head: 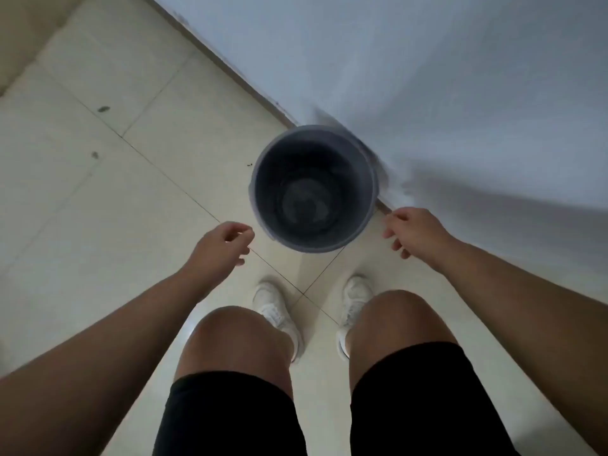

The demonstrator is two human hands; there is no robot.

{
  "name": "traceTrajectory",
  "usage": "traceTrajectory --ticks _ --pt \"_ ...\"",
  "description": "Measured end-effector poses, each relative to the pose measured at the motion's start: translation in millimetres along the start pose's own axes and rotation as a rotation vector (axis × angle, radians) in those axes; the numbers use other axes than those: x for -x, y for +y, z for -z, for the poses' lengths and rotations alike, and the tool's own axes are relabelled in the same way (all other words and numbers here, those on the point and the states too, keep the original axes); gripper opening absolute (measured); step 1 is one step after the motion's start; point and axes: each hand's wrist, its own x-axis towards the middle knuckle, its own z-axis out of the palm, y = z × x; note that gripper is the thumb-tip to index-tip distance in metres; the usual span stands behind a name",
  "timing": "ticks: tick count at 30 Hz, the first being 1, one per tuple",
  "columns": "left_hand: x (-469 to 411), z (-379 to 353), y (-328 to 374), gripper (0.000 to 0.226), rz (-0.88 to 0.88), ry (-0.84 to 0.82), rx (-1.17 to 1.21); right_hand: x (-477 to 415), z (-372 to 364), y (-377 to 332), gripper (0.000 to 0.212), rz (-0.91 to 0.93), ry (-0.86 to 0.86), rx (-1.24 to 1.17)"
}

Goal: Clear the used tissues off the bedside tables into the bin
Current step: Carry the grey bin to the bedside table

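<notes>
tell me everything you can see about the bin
The bin is a round, dark grey pail, plastic by its look, with no lid. It stands upright on the pale tiled floor, its far side close to the white wall. Seen from above, its bottom shows only a pale sheen. The left hand and right hand hover beside it, not touching it.

Between your left hand (227,245) and right hand (418,232), the bottom of the bin (358,179) is a dim blur, contents unclear. Your knees (237,337) hide the heels of your shoes (271,304).
</notes>
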Motion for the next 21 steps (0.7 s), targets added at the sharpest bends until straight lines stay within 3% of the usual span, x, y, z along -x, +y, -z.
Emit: traceTrajectory --ticks 3,5,8,13,18,21 --pt "-56.7 -7.9 -6.8 0.075 0.099 -0.121 0.016 -53.4 -18.6 9.5 0.028 -0.003 -0.003 -0.032" --pt "-80.9 -10.9 -5.2 0.090 0.191 -0.279 0.109 -80.1 -31.9 15.5 0.032 0.029 -0.044 -0.113" --pt "-104.8 -17.2 -8.1 0.071 0.139 -0.330 0.106 -104.8 -44.3 24.7 0.029 0.063 -0.033 -0.197" --pt "-96.8 -17.7 -7.3 0.041 0.089 -0.168 0.118 -96.6 -43.8 24.9 0.032 0.089 -0.012 -0.251" --pt "9.5 16.1 10.7 0.044 0.077 -0.068 0.186 1.7 -15.7 -10.0 0.026 0.150 0.003 -0.182" --pt "107.1 46.5 27.4 0.032 0.081 -0.014 0.308 88.0 6.7 -42.8 0.025 0.188 -0.033 -0.150"
